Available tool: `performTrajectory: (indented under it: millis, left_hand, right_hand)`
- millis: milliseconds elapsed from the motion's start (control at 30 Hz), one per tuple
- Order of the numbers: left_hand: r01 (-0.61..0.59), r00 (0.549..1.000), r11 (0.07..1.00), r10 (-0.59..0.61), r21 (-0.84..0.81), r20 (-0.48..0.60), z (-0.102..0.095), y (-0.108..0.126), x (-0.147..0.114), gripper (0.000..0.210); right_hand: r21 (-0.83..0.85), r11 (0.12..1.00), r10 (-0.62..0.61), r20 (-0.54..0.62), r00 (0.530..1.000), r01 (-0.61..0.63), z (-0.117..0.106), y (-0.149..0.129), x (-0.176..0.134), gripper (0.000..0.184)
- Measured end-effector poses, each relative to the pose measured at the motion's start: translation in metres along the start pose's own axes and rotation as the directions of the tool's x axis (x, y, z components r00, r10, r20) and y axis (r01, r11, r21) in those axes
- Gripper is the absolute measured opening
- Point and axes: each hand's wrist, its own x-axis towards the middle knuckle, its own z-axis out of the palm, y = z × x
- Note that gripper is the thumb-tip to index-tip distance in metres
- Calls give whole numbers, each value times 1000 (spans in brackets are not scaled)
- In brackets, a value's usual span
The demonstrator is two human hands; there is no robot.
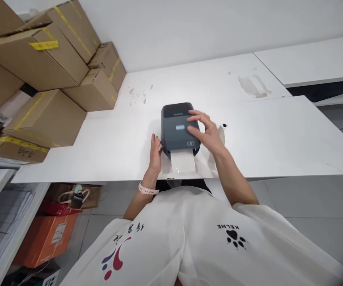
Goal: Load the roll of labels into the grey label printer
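Note:
A dark grey label printer [174, 133] rests on the white table near its front edge, with a light blue button on its lid. White label paper [183, 162] sticks out of the slot on the side toward me. My left hand [155, 155] stands on edge against the printer's left side, fingers extended and holding nothing. Over the lid's right part is my right hand [205, 133], fingers spread apart; whether the fingertips touch the lid I cannot tell. A white roll [222, 133] with a dark core lies just behind my right hand, partly hidden by it.
Cardboard boxes [37, 55] with yellow tape are stacked along the left of the white table [263, 139]. Below at left, an orange box [47, 238] and a paper bag [92, 198] stand on the floor by a shelf. The table's front edge runs close to my body.

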Motion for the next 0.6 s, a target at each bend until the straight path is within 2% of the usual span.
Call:
performTrajectory:
  millis: [33,100,167,233,333,500,600]
  left_hand:
    - [12,999,998,-14,-64,-35,1,6,-3,73]
    - [14,998,991,-22,-134,-59,7,16,-7,81]
    - [17,999,987,-21,-161,-27,13,21,-7,88]
    - [19,999,980,-11,-198,37,19,21,-5,87]
    - [-21,995,977,42,-214,93,22,16,-1,73]
    - [-129,986,977,144,-169,78,19,13,7,63]
    - [-139,986,983,148,-116,75,16,8,-1,61]
  right_hand:
    - [45,996,79,2,997,-79,5,3,-15,59]
    - [179,950,260,-1,966,-256,14,11,-33,83]
    - [326,861,400,37,916,-390,21,19,-38,105]
    - [447,761,472,116,874,-471,25,25,-38,117]
    - [528,667,504,200,840,-526,26,30,-34,122]
    - [529,697,488,145,861,-485,26,32,-32,118]
    - [515,695,503,150,851,-502,27,30,-32,115]
